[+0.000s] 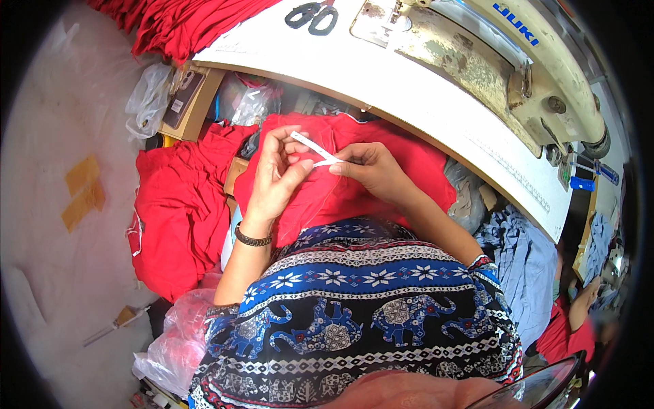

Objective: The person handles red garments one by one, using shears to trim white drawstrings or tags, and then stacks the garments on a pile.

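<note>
Holding a thin white strip (315, 150) between both hands, you have it just above the red cloth (340, 191) on your lap, near the middle of the scene. Your left hand (276, 178) pinches the strip's far-left end between thumb and fingertips, the other fingers curled loosely; a dark beaded bracelet (253, 239) sits on that wrist. Your right hand (371, 170) is closed on the strip's right end, thumb pressed against forefinger, and the two hands nearly touch. The strip runs slantwise from far left to near right (whether it is a label or a tape is too small to tell).

Under your hands the red cloth lies bunched over your lap, partly tucked beneath the edge of the white sewing table (422, 102) on the far side. On that table stands a cream sewing machine (531, 75) to the far right, and a pair of black-handled scissors (312, 15) lies at the far edge. More red garments (174, 218) are heaped on the floor to your left, and another red stack (177, 24) sits at the far left. A pile of blue cloth (524, 259) lies to your right. A clear plastic bag (174, 341) rests near your left elbow.
</note>
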Action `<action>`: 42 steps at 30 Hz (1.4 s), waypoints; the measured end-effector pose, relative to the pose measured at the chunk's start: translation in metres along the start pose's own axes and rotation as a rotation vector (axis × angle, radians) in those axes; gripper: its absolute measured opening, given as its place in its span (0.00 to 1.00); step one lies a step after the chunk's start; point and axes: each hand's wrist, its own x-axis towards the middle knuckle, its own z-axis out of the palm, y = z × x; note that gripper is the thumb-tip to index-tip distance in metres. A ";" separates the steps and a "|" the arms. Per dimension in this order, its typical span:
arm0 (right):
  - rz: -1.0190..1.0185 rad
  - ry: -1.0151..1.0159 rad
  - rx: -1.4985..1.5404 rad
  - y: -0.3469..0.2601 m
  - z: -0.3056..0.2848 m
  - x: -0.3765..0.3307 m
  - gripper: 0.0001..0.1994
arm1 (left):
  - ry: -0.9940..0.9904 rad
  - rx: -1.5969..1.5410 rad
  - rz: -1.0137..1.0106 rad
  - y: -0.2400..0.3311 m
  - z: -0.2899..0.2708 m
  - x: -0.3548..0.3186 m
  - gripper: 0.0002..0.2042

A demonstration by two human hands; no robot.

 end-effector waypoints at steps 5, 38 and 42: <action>-0.011 0.036 0.038 0.008 -0.001 0.000 0.07 | 0.137 0.700 0.461 0.007 0.006 0.001 0.34; -0.069 0.042 -0.098 0.009 0.009 -0.003 0.07 | -0.006 0.205 0.139 -0.008 -0.006 -0.002 0.07; -0.027 0.058 -0.179 0.008 0.008 -0.003 0.07 | 0.012 0.070 0.082 -0.015 -0.006 -0.002 0.08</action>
